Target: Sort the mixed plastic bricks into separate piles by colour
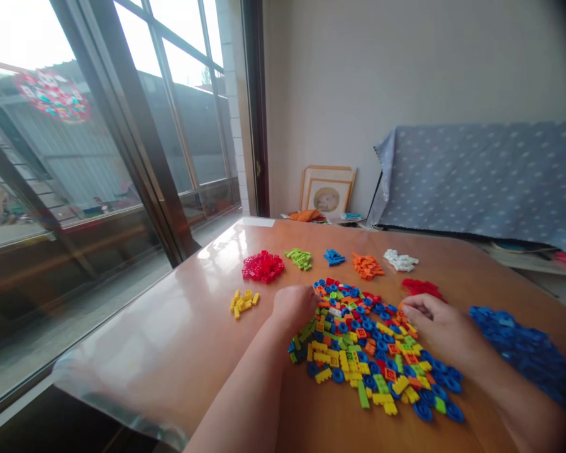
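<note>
A mixed heap of small coloured plastic bricks (368, 343) lies on the wooden table (193, 327) in front of me. My left hand (293, 306) rests at the heap's left edge, fingers curled down among the pieces; what they hold is hidden. My right hand (436, 327) sits at the heap's right side, fingers pinched together at a small piece I cannot name. Sorted piles lie beyond: red bricks (263, 265), green (299, 258), blue (333, 257), orange (367, 265), white (400, 260), yellow (243, 302), and flat red pieces (422, 288).
A large pile of blue pieces (523, 352) lies at the right. A big window (99, 157) runs along the left. A sofa under a blue dotted cover (485, 179) and framed pictures (327, 192) stand against the far wall.
</note>
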### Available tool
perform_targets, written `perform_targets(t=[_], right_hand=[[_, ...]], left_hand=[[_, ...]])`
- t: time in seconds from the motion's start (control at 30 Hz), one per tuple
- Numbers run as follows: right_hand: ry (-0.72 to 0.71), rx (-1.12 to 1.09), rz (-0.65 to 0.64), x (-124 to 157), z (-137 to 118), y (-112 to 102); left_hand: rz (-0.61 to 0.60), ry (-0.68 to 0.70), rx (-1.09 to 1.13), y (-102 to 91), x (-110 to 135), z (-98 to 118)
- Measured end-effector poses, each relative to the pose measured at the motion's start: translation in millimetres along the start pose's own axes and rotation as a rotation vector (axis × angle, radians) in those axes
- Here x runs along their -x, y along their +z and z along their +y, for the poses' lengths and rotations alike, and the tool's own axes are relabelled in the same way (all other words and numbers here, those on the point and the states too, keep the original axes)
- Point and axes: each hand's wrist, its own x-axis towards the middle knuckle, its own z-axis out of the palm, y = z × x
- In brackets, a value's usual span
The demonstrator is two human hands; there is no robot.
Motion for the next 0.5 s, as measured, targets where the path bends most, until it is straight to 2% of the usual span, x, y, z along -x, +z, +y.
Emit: perform_targets(t=[0.17,0.33,0.5], right_hand=[[-0.046,0.059,0.013,-42,-1,6],[0.004,0.114,0.046,-90,-9,20],[0.013,0.114,0.110,-123,-23,34]], left_hand=[[-0.028,0.043,-0.042,-1.3,-2,-1],[-0.010,0.065,-0.037,-0.1,-2,-2],[0.007,0.072,-0.013,3.3,-4,-6]])
